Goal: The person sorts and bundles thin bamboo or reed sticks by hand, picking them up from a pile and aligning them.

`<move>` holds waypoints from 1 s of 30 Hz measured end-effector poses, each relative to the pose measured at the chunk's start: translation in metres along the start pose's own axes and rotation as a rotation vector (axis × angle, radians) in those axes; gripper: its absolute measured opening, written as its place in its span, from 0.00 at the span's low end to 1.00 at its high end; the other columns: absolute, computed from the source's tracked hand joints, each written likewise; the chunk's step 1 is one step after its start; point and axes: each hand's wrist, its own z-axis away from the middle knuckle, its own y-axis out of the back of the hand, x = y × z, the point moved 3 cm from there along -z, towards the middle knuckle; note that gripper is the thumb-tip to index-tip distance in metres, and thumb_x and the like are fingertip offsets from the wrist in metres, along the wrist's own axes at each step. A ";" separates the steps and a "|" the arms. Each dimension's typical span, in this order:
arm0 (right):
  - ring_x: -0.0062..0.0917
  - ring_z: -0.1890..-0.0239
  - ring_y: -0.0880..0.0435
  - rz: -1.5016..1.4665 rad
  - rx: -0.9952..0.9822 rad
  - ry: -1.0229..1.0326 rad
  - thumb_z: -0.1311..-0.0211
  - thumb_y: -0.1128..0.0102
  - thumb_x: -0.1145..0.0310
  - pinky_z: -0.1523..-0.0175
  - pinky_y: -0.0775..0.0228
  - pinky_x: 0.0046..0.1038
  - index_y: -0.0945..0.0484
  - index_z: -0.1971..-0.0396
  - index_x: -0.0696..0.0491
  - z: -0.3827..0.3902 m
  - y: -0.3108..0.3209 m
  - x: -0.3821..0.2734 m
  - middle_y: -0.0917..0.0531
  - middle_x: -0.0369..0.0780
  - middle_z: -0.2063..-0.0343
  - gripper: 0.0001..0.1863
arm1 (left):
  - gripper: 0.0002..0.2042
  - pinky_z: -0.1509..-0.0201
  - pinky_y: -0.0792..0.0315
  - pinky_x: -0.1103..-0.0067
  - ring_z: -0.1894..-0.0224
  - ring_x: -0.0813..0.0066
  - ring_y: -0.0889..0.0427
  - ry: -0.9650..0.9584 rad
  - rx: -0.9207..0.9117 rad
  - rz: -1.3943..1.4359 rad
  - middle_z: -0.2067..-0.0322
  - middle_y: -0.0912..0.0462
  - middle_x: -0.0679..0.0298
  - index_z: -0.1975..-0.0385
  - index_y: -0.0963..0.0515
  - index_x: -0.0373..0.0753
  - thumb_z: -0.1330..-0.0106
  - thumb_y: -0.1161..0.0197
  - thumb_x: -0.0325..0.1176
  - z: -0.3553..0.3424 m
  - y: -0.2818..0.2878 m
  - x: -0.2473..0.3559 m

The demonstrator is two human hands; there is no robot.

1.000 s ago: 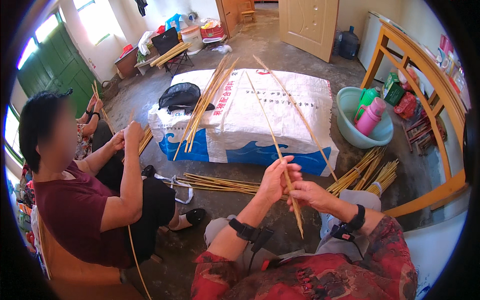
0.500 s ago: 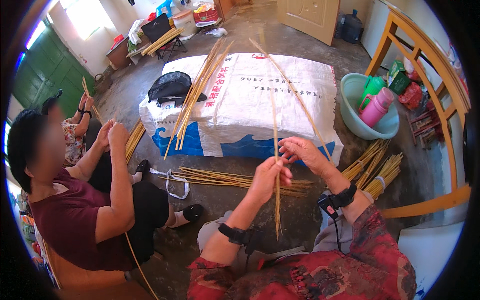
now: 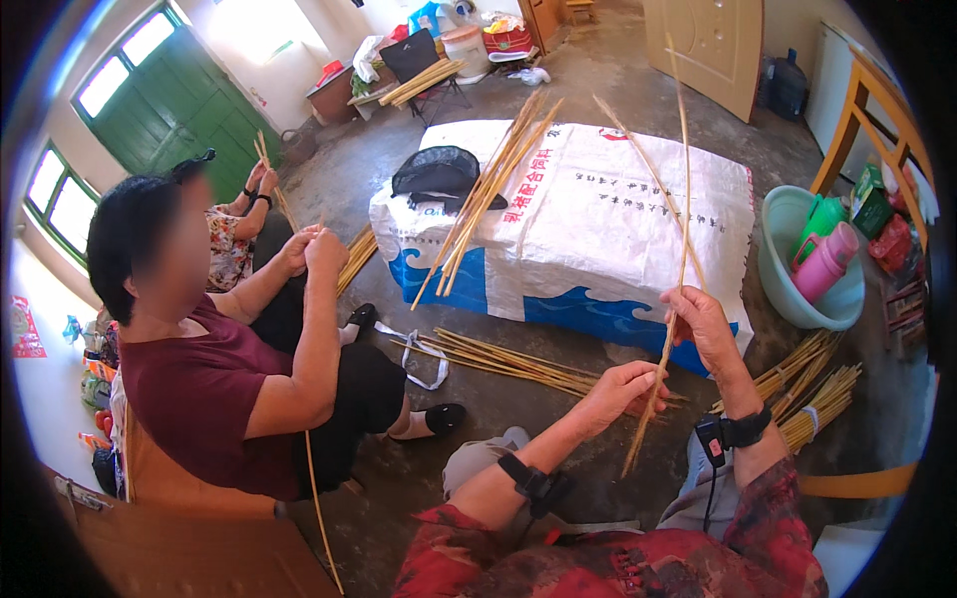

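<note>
A long, thin, straw-coloured stalk (image 3: 686, 169) stands nearly upright in front of me, its frayed end at the bottom. My right hand (image 3: 706, 327) is closed around it below the middle, thumb and fingers pinching it. Lower down, my left hand (image 3: 626, 387) has its fingers curled together at the stalk near the frayed end. Beyond my hands, several loose stalks (image 3: 488, 194) and one single stalk (image 3: 638, 154) lie on a white woven sack cover (image 3: 588, 229) with a blue wave print. A dark cap (image 3: 434, 171) rests on the cover's left side.
To my left a seated person (image 3: 209, 379) works with stalks; another person (image 3: 234, 244) sits behind. Loose stalks (image 3: 508, 359) lie on the floor. Tied bundles (image 3: 822, 404) are at my right, near a light-blue basin (image 3: 847, 309) holding a pink flask (image 3: 825, 264) and a wooden frame (image 3: 857, 483).
The view has turned left. My right hand, open beside the stalk before, now grips it. My left hand has shifted from holding it upright to its lower part, and the stalk leans slightly.
</note>
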 end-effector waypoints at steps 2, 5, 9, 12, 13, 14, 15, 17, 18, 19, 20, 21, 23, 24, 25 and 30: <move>0.11 0.85 0.31 0.017 -0.005 0.005 0.42 0.52 0.59 0.82 0.39 0.12 0.28 0.67 0.56 0.001 0.002 0.001 0.27 0.32 0.82 0.15 | 0.12 0.63 0.28 0.80 0.67 0.75 0.24 0.006 0.000 -0.013 0.68 0.26 0.62 0.58 0.33 0.34 0.37 0.54 0.34 -0.002 0.000 0.000; 0.11 0.86 0.31 0.023 -0.022 0.015 0.41 0.53 0.60 0.83 0.39 0.11 0.28 0.66 0.57 0.002 0.005 -0.001 0.27 0.32 0.82 0.15 | 0.10 0.61 0.29 0.81 0.67 0.77 0.24 0.016 -0.029 -0.024 0.68 0.26 0.64 0.60 0.32 0.34 0.38 0.53 0.31 -0.007 0.000 -0.004; 0.11 0.86 0.32 0.022 -0.053 0.036 0.40 0.54 0.61 0.83 0.40 0.10 0.28 0.65 0.56 0.003 0.007 -0.004 0.27 0.32 0.82 0.14 | 0.07 0.60 0.31 0.83 0.66 0.82 0.27 0.059 -0.057 0.006 0.69 0.26 0.69 0.64 0.31 0.36 0.40 0.50 0.29 -0.012 0.000 -0.015; 0.11 0.87 0.32 0.020 -0.047 0.058 0.40 0.54 0.61 0.83 0.39 0.10 0.28 0.64 0.56 0.006 0.010 -0.007 0.27 0.32 0.82 0.14 | 0.06 0.62 0.32 0.86 0.68 0.86 0.29 0.048 -0.071 -0.021 0.70 0.27 0.72 0.65 0.31 0.37 0.41 0.48 0.28 -0.018 -0.001 -0.017; 0.11 0.87 0.32 0.022 -0.044 0.060 0.40 0.54 0.61 0.83 0.39 0.10 0.28 0.64 0.56 0.007 0.010 -0.006 0.27 0.32 0.82 0.14 | 0.06 0.62 0.32 0.86 0.68 0.86 0.29 0.048 -0.074 -0.022 0.70 0.27 0.72 0.65 0.31 0.37 0.41 0.48 0.28 -0.019 0.000 -0.020; 0.11 0.87 0.32 0.030 -0.040 0.049 0.40 0.54 0.61 0.83 0.39 0.10 0.28 0.65 0.56 0.007 0.009 -0.005 0.27 0.32 0.82 0.14 | 0.05 0.63 0.33 0.86 0.69 0.86 0.29 0.024 -0.079 -0.049 0.71 0.28 0.72 0.66 0.31 0.38 0.42 0.48 0.28 -0.021 0.001 -0.021; 0.11 0.87 0.32 0.039 -0.036 0.039 0.40 0.54 0.61 0.83 0.39 0.10 0.28 0.65 0.56 0.007 0.008 -0.005 0.27 0.32 0.82 0.14 | 0.05 0.64 0.34 0.87 0.71 0.87 0.30 -0.001 -0.083 -0.076 0.73 0.29 0.73 0.67 0.31 0.38 0.42 0.48 0.27 -0.023 0.001 -0.022; 0.11 0.86 0.32 0.038 -0.026 0.021 0.41 0.54 0.61 0.83 0.39 0.11 0.28 0.64 0.56 0.008 0.009 -0.006 0.27 0.32 0.81 0.14 | 0.04 0.66 0.34 0.87 0.71 0.87 0.31 -0.009 -0.095 -0.069 0.73 0.29 0.74 0.68 0.31 0.39 0.42 0.48 0.27 -0.023 -0.003 -0.019; 0.11 0.86 0.32 0.036 -0.024 0.005 0.41 0.53 0.62 0.82 0.39 0.11 0.29 0.62 0.56 0.008 0.009 -0.005 0.27 0.32 0.81 0.14 | 0.03 0.67 0.34 0.88 0.72 0.87 0.31 -0.020 -0.100 -0.062 0.74 0.30 0.74 0.69 0.31 0.39 0.42 0.47 0.27 -0.023 -0.003 -0.018; 0.11 0.86 0.32 0.036 -0.017 0.006 0.41 0.53 0.62 0.82 0.39 0.11 0.29 0.62 0.56 0.010 0.010 -0.007 0.27 0.32 0.81 0.14 | 0.03 0.67 0.34 0.88 0.72 0.87 0.31 -0.019 -0.106 -0.063 0.74 0.30 0.74 0.69 0.31 0.39 0.42 0.47 0.27 -0.022 -0.006 -0.017; 0.11 0.84 0.31 0.031 -0.037 -0.022 0.43 0.51 0.63 0.81 0.39 0.11 0.31 0.60 0.57 0.012 0.009 -0.007 0.27 0.32 0.81 0.15 | 0.03 0.68 0.35 0.88 0.73 0.88 0.31 -0.027 -0.075 -0.050 0.75 0.30 0.74 0.70 0.31 0.40 0.43 0.47 0.27 -0.021 -0.007 -0.017; 0.11 0.83 0.31 0.025 -0.057 -0.049 0.44 0.49 0.64 0.80 0.38 0.12 0.32 0.58 0.57 0.014 0.008 -0.007 0.27 0.32 0.80 0.16 | 0.02 0.70 0.35 0.88 0.73 0.88 0.31 -0.034 -0.044 -0.037 0.75 0.30 0.75 0.71 0.31 0.40 0.43 0.47 0.28 -0.019 -0.007 -0.015; 0.11 0.81 0.30 0.062 -0.101 -0.060 0.47 0.47 0.66 0.79 0.38 0.12 0.33 0.56 0.57 0.016 0.008 -0.003 0.27 0.33 0.79 0.18 | 0.02 0.70 0.35 0.88 0.74 0.88 0.32 -0.049 -0.014 -0.052 0.76 0.30 0.75 0.71 0.31 0.40 0.43 0.47 0.28 -0.022 -0.004 -0.012; 0.12 0.80 0.30 0.096 -0.155 -0.064 0.49 0.46 0.68 0.78 0.38 0.13 0.35 0.55 0.58 0.017 0.007 0.000 0.27 0.33 0.78 0.20 | 0.02 0.71 0.35 0.88 0.74 0.88 0.32 -0.070 0.025 -0.073 0.77 0.30 0.75 0.71 0.31 0.41 0.43 0.47 0.28 -0.023 -0.003 -0.008; 0.12 0.80 0.30 0.091 -0.148 -0.070 0.49 0.46 0.68 0.78 0.38 0.13 0.35 0.55 0.58 0.016 0.007 0.004 0.27 0.33 0.78 0.20 | 0.02 0.73 0.38 0.89 0.76 0.88 0.34 -0.103 0.082 -0.092 0.78 0.31 0.74 0.72 0.31 0.41 0.43 0.47 0.29 -0.024 -0.002 -0.007; 0.15 0.79 0.30 -0.010 -0.311 -0.094 0.50 0.46 0.73 0.76 0.38 0.16 0.37 0.54 0.62 0.009 0.009 0.036 0.28 0.35 0.77 0.22 | 0.02 0.77 0.42 0.89 0.81 0.87 0.37 -0.138 0.177 -0.176 0.79 0.31 0.73 0.73 0.30 0.40 0.45 0.47 0.27 -0.024 0.002 -0.003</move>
